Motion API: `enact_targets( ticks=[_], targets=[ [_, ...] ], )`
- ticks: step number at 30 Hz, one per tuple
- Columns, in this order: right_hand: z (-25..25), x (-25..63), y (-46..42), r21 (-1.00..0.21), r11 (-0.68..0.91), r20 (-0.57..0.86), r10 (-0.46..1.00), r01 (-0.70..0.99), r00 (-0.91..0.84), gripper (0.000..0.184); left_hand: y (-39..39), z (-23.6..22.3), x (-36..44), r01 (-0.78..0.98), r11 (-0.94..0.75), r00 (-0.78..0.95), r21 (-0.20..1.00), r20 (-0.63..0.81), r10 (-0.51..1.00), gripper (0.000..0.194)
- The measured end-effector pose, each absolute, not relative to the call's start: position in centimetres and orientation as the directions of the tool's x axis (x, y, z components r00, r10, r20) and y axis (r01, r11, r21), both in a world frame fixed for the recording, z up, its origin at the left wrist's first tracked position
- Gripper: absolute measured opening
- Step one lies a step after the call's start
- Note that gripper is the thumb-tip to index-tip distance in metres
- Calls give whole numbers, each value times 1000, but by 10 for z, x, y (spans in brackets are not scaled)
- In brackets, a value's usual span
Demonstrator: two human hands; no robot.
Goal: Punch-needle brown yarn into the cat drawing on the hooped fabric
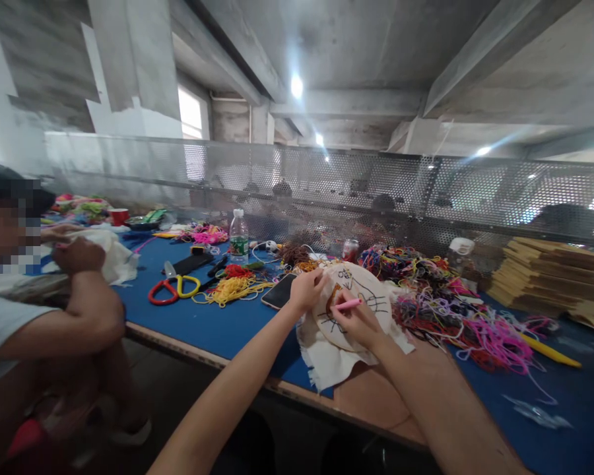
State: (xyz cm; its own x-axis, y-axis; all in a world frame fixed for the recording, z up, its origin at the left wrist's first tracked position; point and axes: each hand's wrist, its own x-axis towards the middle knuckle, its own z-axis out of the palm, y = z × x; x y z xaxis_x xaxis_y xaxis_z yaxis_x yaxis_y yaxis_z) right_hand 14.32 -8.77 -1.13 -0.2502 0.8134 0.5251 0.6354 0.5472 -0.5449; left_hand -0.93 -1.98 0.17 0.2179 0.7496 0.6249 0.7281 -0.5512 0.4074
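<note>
A round embroidery hoop [383,323] with white cloth stretched over it rests tilted at the table's edge. Dark outlines and a small brown-orange patch show on the cloth, and its frayed edge [321,369] hangs below. My left hand [307,290] is closed on the hoop's upper left rim. In my right hand [356,323], over the middle of the hoop, is a pink pen-shaped punch needle [349,304], its tip hidden by my fingers. A dark phone [278,293] lies left of the hoop, partly behind my left hand.
On the blue table [178,326] lie red-and-yellow scissors [171,290], yellow yarn [232,289], a bottle [238,236] and tangled yarn [495,340]. Brown paper sheets [539,274] are stacked right. A perforated metal screen [317,171] stands behind. At left, a person [74,297] handles white cloth.
</note>
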Motion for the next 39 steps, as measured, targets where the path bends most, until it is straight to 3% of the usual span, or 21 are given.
enact_targets(
  ticks=[4,7,17,31,39],
  targets=[
    [-12,138,-86,-422,599,583,754,681,-302,11,-21,3,-9,734,-549,220,399,625,749,37],
    [-14,138,-84,-407,643,604,722,649,-336,10,-22,4,-9,741,-546,219,391,628,747,37],
    [-6,153,-86,-575,529,493,833,624,-252,15,-21,3,-10,714,-537,212,449,592,777,34],
    [-7,158,-84,-731,479,435,876,487,-209,17,-21,5,-9,694,-555,217,458,602,768,33],
    [-6,159,-86,-753,479,419,878,450,-232,17,-21,4,-10,699,-557,228,449,598,768,33]
  ],
)
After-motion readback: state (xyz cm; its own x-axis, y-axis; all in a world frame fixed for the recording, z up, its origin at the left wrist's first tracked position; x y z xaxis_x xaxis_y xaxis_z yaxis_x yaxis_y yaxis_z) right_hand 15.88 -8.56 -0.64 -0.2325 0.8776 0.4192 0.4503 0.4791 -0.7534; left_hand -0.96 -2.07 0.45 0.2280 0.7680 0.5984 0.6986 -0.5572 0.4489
